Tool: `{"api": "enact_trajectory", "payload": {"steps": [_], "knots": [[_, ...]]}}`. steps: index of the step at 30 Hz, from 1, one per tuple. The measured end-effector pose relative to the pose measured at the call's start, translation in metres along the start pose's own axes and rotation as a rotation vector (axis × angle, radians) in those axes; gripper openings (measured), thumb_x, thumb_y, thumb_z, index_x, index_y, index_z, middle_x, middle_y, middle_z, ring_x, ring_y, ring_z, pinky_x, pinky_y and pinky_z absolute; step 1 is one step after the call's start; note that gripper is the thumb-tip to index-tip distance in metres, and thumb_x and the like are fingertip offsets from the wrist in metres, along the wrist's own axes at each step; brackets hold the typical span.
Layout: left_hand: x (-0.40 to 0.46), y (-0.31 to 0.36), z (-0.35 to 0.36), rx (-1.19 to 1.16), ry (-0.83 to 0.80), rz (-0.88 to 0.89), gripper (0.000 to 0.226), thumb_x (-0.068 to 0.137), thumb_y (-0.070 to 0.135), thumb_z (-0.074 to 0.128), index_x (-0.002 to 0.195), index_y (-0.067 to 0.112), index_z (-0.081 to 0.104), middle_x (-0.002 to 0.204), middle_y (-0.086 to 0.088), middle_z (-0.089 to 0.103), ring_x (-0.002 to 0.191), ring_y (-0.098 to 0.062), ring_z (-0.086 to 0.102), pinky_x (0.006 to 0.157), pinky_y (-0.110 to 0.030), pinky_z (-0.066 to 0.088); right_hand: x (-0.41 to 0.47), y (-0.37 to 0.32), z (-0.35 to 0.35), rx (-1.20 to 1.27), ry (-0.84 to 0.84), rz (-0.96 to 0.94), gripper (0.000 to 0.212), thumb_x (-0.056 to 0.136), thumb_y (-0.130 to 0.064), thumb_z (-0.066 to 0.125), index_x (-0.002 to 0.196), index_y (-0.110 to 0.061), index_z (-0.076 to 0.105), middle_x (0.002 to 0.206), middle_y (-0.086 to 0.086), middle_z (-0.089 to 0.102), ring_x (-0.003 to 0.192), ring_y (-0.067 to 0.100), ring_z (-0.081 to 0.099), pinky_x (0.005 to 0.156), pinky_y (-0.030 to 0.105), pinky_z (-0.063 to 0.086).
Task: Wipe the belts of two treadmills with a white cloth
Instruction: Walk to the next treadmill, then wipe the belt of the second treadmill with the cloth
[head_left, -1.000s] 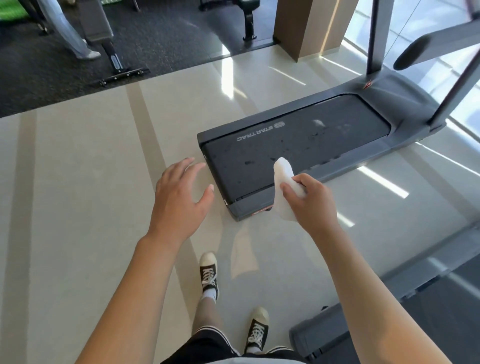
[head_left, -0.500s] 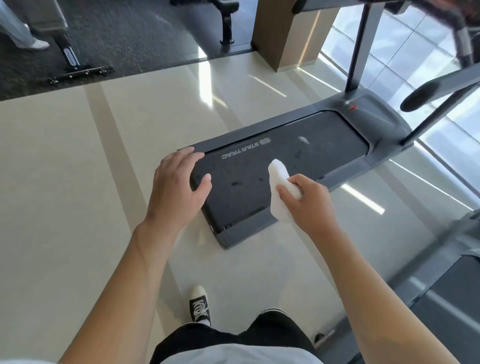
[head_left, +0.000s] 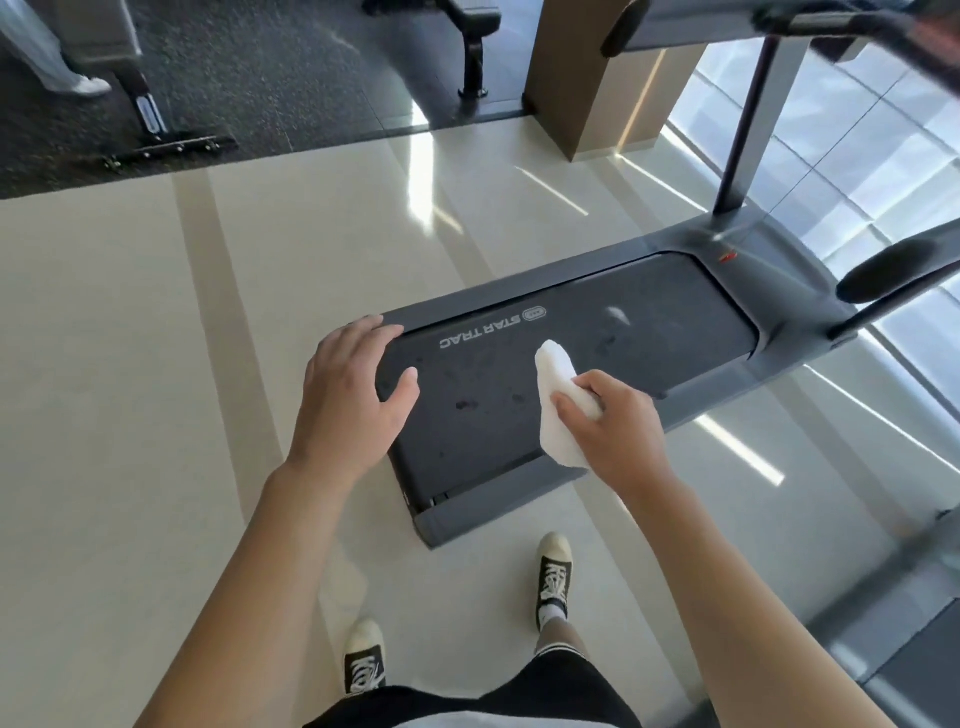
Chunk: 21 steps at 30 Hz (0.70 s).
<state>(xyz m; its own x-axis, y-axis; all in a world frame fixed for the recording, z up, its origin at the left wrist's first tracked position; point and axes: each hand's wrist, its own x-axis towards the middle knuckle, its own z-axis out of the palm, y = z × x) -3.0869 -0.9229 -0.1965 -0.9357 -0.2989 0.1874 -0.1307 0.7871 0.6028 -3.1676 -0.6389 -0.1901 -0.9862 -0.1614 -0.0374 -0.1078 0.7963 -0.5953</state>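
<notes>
A dark treadmill belt (head_left: 649, 332) marked STAR TRAC runs from the centre toward the upper right, with smudges on it. My right hand (head_left: 613, 431) is shut on a folded white cloth (head_left: 558, 405), held in the air above the belt's near right side. My left hand (head_left: 348, 400) hovers open, fingers spread, over the belt's near left corner. A corner of a second treadmill (head_left: 914, 644) shows at the lower right edge.
The first treadmill's grey frame (head_left: 467, 519) ends just ahead of my feet on the glossy beige floor. Its uprights and handrails (head_left: 893, 275) rise at the right by a glass wall. A brown pillar (head_left: 587, 78), a bench base and another person's leg (head_left: 47, 57) stand beyond, on dark flooring.
I have stepped closer to the treadmill's rear end. Both hands now hang over the belt, the right one still holding the cloth.
</notes>
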Motion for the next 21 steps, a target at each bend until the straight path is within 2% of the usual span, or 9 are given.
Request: {"api": "enact_trajectory", "payload": {"steps": [6,11,16,21], "knots": [[0.035,0.045,0.054,0.051,0.071,-0.126,0.054,0.095,0.047,0.047,0.141,0.019,0.059,0.150,0.001,0.054,0.142,-0.025,0.045,0.118,-0.051,0.039,0.088,0.054,-0.034,-0.001,-0.116,-0.087,0.016,0.088,-0.046,0.065,0.092,-0.031,0.065,0.076,-0.013,0.064,0.073,0.005,0.060,0.062,0.032,0.050],[0.045,0.080,0.077,0.086,0.110,-0.218,0.056,0.095,0.046,0.046,0.142,0.019,0.060,0.152,-0.002,0.053,0.143,-0.025,0.043,0.121,-0.047,0.036,0.144,0.077,-0.054,0.060,-0.210,-0.141,0.015,0.089,-0.044,0.067,0.089,-0.029,0.065,0.077,-0.010,0.066,0.075,0.015,0.063,0.063,0.039,0.055],[0.045,0.084,0.079,0.128,0.129,-0.318,0.060,0.094,0.049,0.041,0.142,0.018,0.060,0.153,-0.002,0.053,0.144,-0.023,0.042,0.122,-0.043,0.034,0.180,0.071,-0.044,0.080,-0.281,-0.188,0.013,0.090,-0.043,0.067,0.091,-0.031,0.065,0.081,-0.012,0.068,0.078,0.013,0.063,0.064,0.038,0.055],[0.048,0.066,0.074,0.139,0.165,-0.374,0.056,0.096,0.046,0.044,0.142,0.018,0.060,0.152,0.000,0.053,0.143,-0.022,0.043,0.121,-0.041,0.035,0.203,0.048,-0.023,0.050,-0.334,-0.216,0.013,0.089,-0.045,0.066,0.091,-0.032,0.066,0.080,-0.013,0.067,0.077,0.012,0.063,0.064,0.035,0.054]]}}
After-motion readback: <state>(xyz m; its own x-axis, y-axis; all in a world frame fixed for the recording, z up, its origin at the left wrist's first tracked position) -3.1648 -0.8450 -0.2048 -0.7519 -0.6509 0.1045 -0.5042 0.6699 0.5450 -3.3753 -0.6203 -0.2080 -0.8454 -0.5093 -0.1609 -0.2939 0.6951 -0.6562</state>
